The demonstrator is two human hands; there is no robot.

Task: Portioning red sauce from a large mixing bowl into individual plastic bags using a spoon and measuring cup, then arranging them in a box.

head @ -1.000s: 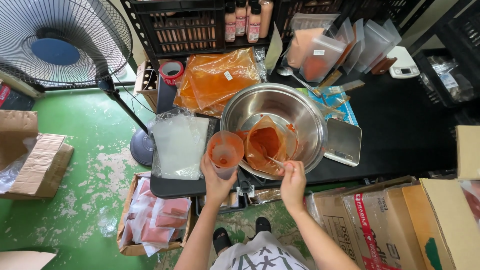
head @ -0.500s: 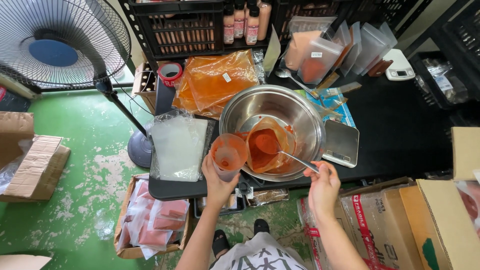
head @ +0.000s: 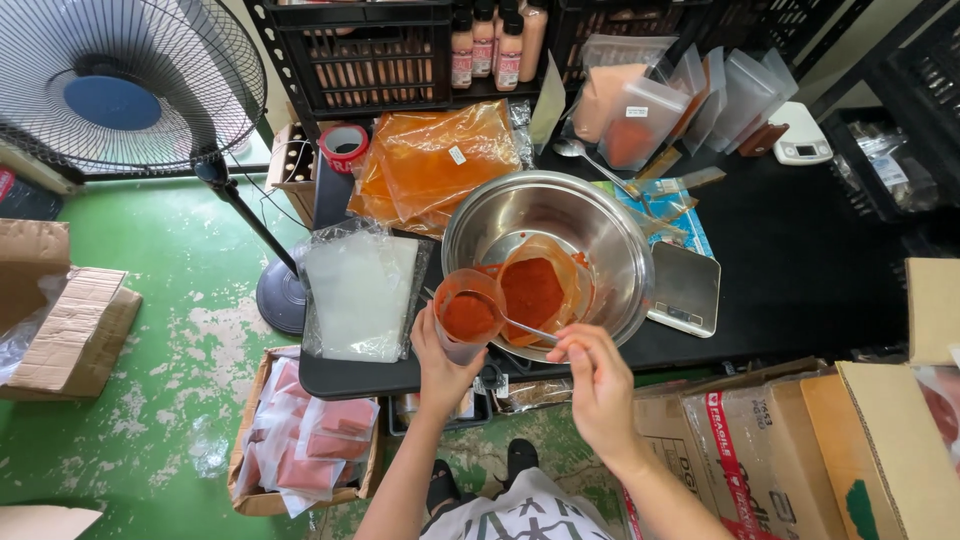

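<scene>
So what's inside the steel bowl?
The steel bowl holds an open plastic bag of red-orange powder. The bag covers part of the bowl's bottom, so anything under it is hidden.

A black table (head: 800, 270) carries the things. Directly on it stand a steel bowl (head: 600, 225), a flat digital scale (head: 685, 290) just beside the bowl, a stack of clear empty bags (head: 355, 295) near the left edge, and orange filled bags (head: 430, 165) behind them. A roll of red tape (head: 343, 147), a metal spoon (head: 590, 155) and a small white scale (head: 803, 135) also lie on it.
</scene>
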